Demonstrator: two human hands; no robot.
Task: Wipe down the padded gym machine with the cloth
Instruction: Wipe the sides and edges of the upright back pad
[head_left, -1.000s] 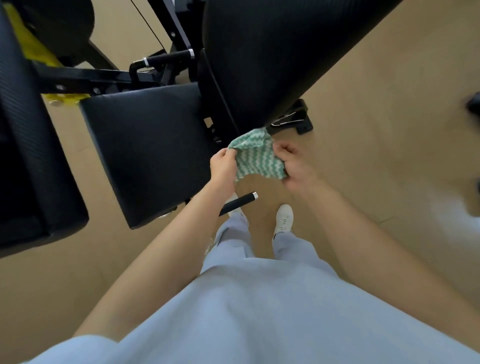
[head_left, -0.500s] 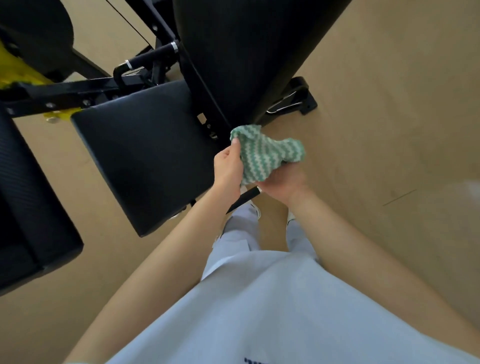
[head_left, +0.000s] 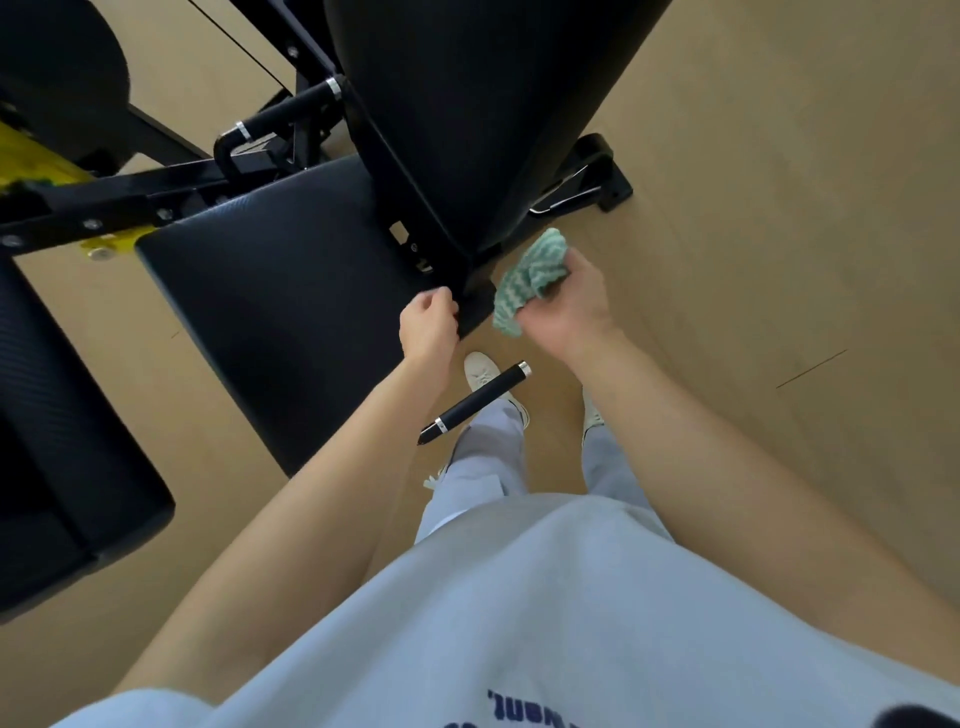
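Holding the cloth (head_left: 530, 275) bunched in the right hand (head_left: 563, 312), the person is standing close to the machine; fingers and thumb are curling round the wad and pinching it. The cloth is hanging in the air just below the lower end of the back pad (head_left: 478, 104), beside the corner of the seat (head_left: 270, 291). The left hand (head_left: 428, 327) is hovering at that corner with fingers curled in, holding nothing; whether it is touching the seat I cannot tell. I am thinking a wad this tight is risking a narrow wipe that is leaving strips unwiped, and its loose end may be catching on the bracket between the pads. The cloth is looking soft and crumpled, green with white zigzag, one end drooping
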